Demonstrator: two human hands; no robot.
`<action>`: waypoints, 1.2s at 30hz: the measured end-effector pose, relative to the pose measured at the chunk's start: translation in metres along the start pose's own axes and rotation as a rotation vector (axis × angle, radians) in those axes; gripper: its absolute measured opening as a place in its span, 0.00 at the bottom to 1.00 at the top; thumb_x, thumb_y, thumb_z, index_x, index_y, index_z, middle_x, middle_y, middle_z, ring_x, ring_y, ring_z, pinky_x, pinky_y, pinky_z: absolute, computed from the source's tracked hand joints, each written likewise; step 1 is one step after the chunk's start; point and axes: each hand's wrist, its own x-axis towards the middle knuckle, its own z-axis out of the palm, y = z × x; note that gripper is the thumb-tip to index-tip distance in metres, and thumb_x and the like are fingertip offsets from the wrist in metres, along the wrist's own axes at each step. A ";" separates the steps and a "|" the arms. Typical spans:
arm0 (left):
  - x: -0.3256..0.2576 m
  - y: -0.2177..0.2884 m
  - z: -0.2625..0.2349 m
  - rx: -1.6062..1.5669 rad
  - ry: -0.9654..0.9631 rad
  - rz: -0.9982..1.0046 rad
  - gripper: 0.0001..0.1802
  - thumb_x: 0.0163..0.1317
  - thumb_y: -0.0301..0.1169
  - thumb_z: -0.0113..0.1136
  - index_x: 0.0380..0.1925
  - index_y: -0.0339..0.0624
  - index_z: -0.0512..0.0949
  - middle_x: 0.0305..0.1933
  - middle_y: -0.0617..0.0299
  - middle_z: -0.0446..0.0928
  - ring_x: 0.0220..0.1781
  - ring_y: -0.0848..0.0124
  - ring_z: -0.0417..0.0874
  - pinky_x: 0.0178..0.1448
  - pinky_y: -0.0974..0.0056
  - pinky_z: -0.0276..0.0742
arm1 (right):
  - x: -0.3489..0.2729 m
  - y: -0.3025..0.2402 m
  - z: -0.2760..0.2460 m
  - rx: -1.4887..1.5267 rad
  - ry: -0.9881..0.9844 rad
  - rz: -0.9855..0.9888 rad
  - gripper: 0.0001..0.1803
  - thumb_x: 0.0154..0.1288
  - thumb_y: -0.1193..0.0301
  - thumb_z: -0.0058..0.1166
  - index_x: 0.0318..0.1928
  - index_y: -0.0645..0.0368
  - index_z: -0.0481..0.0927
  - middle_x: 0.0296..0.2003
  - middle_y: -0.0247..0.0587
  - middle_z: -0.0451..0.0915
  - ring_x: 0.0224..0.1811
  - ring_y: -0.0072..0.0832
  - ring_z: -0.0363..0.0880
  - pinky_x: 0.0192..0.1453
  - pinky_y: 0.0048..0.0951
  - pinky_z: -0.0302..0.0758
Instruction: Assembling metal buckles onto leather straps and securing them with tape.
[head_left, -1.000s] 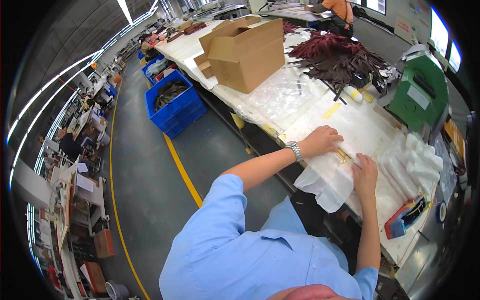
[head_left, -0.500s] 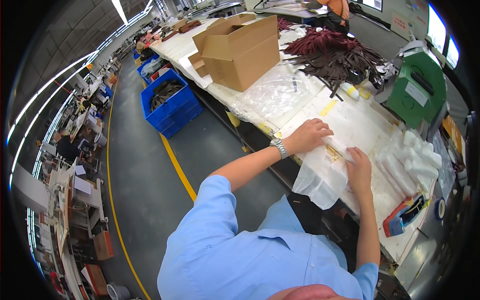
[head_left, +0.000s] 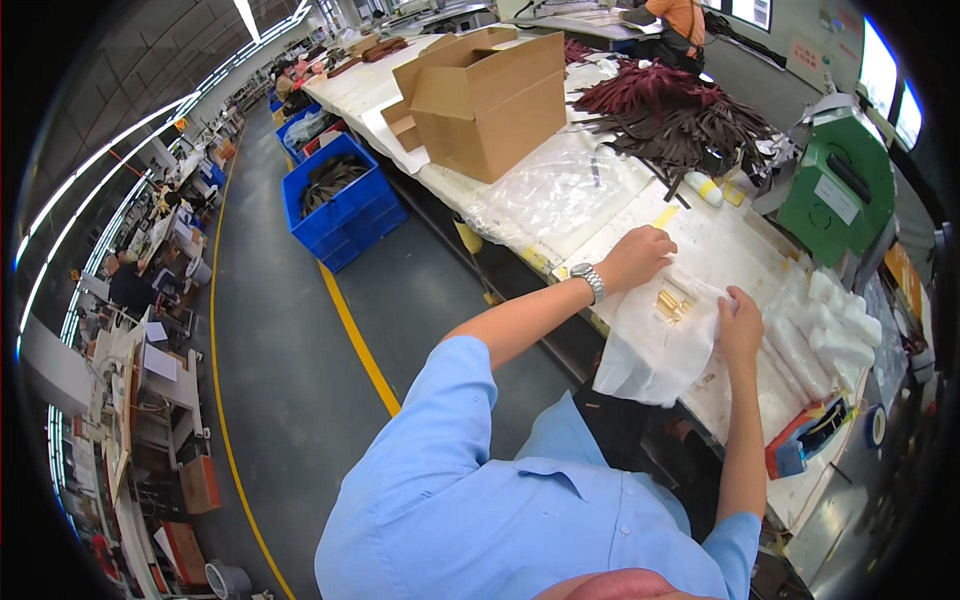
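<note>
A thin, translucent white packing sheet [head_left: 640, 345] lies across the table's near edge, its lower part hanging over. Several small gold-coloured metal pieces [head_left: 672, 304] rest together on its middle; their exact kind is too small to make out. My left hand [head_left: 640, 257], with a metal watch on the wrist, is at the sheet's far left corner, its fingers curled and pressed together. My right hand [head_left: 741, 322] pinches the sheet's right edge between thumb and fingers.
White wrapped bundles [head_left: 815, 335] lie right of my right hand, near a tape dispenser [head_left: 800, 445]. Beyond stand a green machine [head_left: 840, 180], a heap of dark strips [head_left: 680, 120] and an open cardboard box [head_left: 495, 110]. A blue crate [head_left: 345, 215] sits on the floor at left.
The sheet has been spread flatter, showing more of the gold pieces. Both hands have shifted slightly right, and my left hand has also moved a little farther away.
</note>
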 end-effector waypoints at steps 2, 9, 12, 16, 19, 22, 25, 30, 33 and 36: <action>-0.003 0.003 -0.006 0.026 -0.065 0.039 0.08 0.65 0.34 0.70 0.40 0.43 0.88 0.45 0.57 0.86 0.52 0.55 0.84 0.59 0.53 0.80 | -0.001 0.005 0.003 -0.003 0.067 -0.076 0.18 0.70 0.65 0.65 0.54 0.62 0.88 0.57 0.54 0.86 0.59 0.49 0.84 0.66 0.44 0.78; -0.004 0.008 -0.006 0.020 -0.175 0.008 0.09 0.60 0.34 0.74 0.36 0.44 0.86 0.44 0.59 0.86 0.53 0.56 0.83 0.61 0.52 0.79 | -0.009 -0.028 -0.002 0.005 -0.092 -0.261 0.19 0.61 0.73 0.70 0.54 0.57 0.88 0.62 0.52 0.82 0.66 0.50 0.78 0.72 0.47 0.74; -0.001 0.003 -0.005 0.054 -0.229 -0.002 0.04 0.58 0.30 0.70 0.33 0.45 0.86 0.42 0.56 0.85 0.54 0.55 0.83 0.60 0.51 0.78 | -0.014 -0.021 -0.003 -0.058 -0.107 -0.279 0.20 0.59 0.74 0.70 0.54 0.56 0.88 0.63 0.53 0.81 0.67 0.51 0.78 0.73 0.47 0.74; -0.002 -0.008 -0.006 0.170 -0.190 -0.048 0.02 0.58 0.25 0.64 0.30 0.44 0.84 0.39 0.54 0.85 0.49 0.54 0.84 0.57 0.51 0.79 | -0.013 -0.016 -0.003 -0.057 -0.059 -0.159 0.21 0.59 0.78 0.65 0.55 0.58 0.87 0.66 0.58 0.79 0.68 0.56 0.78 0.73 0.48 0.74; -0.003 -0.012 -0.001 0.237 -0.114 -0.061 0.06 0.59 0.22 0.58 0.29 0.44 0.83 0.35 0.52 0.85 0.45 0.52 0.85 0.52 0.50 0.80 | -0.007 0.011 0.008 -0.049 -0.039 -0.112 0.23 0.61 0.80 0.60 0.58 0.64 0.84 0.68 0.62 0.77 0.68 0.59 0.77 0.74 0.49 0.75; -0.009 -0.021 -0.003 0.199 -0.084 -0.172 0.07 0.59 0.22 0.57 0.29 0.44 0.83 0.34 0.52 0.84 0.44 0.51 0.85 0.49 0.49 0.80 | -0.008 0.010 0.002 -0.194 -0.088 -0.055 0.25 0.61 0.82 0.57 0.60 0.68 0.81 0.69 0.65 0.76 0.69 0.59 0.77 0.74 0.49 0.75; -0.015 -0.032 -0.017 0.299 -0.110 -0.253 0.07 0.61 0.24 0.57 0.27 0.42 0.84 0.33 0.50 0.84 0.41 0.49 0.84 0.49 0.47 0.81 | -0.021 0.019 -0.014 -0.261 -0.087 -0.058 0.25 0.61 0.81 0.58 0.61 0.70 0.79 0.71 0.65 0.73 0.69 0.58 0.77 0.73 0.48 0.76; -0.018 -0.028 -0.042 0.440 -0.076 -0.187 0.06 0.60 0.21 0.58 0.30 0.39 0.83 0.40 0.49 0.85 0.45 0.49 0.84 0.53 0.48 0.82 | -0.042 -0.022 -0.058 -0.311 -0.202 -0.004 0.25 0.60 0.80 0.60 0.60 0.68 0.81 0.74 0.62 0.70 0.69 0.57 0.77 0.72 0.47 0.76; 0.005 0.017 -0.046 0.092 0.102 0.167 0.05 0.61 0.19 0.60 0.36 0.36 0.81 0.48 0.50 0.84 0.54 0.52 0.84 0.58 0.51 0.83 | -0.044 -0.020 -0.060 -0.433 -0.145 -0.108 0.23 0.60 0.80 0.62 0.58 0.66 0.82 0.73 0.59 0.71 0.67 0.56 0.78 0.72 0.47 0.76; 0.006 0.043 -0.029 -0.010 -0.158 0.205 0.03 0.62 0.23 0.63 0.36 0.39 0.83 0.43 0.55 0.85 0.51 0.54 0.86 0.56 0.54 0.83 | -0.036 -0.035 -0.055 -0.540 -0.018 -0.322 0.20 0.61 0.81 0.62 0.56 0.66 0.83 0.70 0.58 0.75 0.64 0.55 0.80 0.70 0.47 0.76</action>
